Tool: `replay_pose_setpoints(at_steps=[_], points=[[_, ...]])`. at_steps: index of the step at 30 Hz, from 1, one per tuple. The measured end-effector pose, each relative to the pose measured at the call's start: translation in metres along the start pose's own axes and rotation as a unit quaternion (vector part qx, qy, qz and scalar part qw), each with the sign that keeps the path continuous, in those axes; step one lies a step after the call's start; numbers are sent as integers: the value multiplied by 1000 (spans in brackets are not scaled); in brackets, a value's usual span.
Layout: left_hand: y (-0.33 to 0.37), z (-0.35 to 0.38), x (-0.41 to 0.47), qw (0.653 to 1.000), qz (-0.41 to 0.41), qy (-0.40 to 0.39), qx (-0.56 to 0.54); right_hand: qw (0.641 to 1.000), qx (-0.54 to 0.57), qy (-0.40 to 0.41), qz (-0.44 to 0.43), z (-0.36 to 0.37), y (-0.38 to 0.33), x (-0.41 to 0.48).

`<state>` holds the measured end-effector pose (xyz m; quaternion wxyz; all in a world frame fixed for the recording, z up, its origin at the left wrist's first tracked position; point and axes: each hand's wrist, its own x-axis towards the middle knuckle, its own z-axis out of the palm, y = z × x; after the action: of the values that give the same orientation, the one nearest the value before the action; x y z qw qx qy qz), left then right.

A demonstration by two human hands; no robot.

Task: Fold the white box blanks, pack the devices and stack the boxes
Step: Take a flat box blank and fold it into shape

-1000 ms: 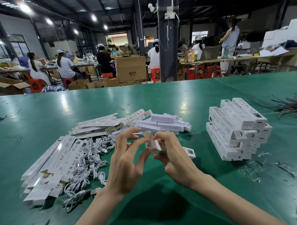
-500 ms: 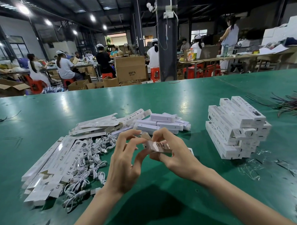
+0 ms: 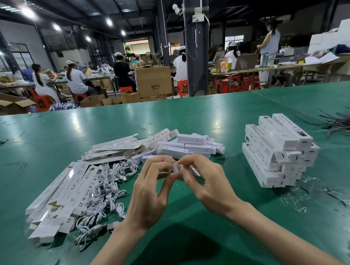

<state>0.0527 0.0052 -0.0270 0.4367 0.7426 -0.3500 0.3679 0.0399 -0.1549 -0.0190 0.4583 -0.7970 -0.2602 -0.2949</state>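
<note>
With left hand [image 3: 150, 194] and right hand [image 3: 209, 186], pinching one white box [image 3: 176, 169] above the bench [image 3: 193, 240].
Probably midway: stacked boxes [image 3: 278, 148] done at right, many flat blanks [image 3: 63, 195] and cables [image 3: 106, 182] waiting at left.

The left hand [image 3: 150, 194] and right hand [image 3: 211, 187] are held close together, fingers curled, with a white box [image 3: 175, 169] pinched between the fingertips.

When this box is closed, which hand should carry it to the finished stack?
Right, probably. The right hand pinches the box, and the finished stack stands on its side of the table; the left hand would have to cross over.
</note>
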Motion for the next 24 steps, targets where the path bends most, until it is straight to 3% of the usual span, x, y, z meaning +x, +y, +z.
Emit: replay_pose_setpoints(at_steps=[7,14,17,20,24], points=[[1,4,-1,999,19,41,16,989,131,4,62,3,-7,0],[-3,5,-6,998,-5,-67,13,983,171,9,66,2,-10,2],[-4,9,-8,998,0,-52,-21,980,188,23,62,1,-13,3],[-5,10,-9,997,-44,-33,-49,973,216,68,52,-3,-17,6],[-4,12,-11,988,-100,-103,-53,966,236,101,15,-2,-25,8]])
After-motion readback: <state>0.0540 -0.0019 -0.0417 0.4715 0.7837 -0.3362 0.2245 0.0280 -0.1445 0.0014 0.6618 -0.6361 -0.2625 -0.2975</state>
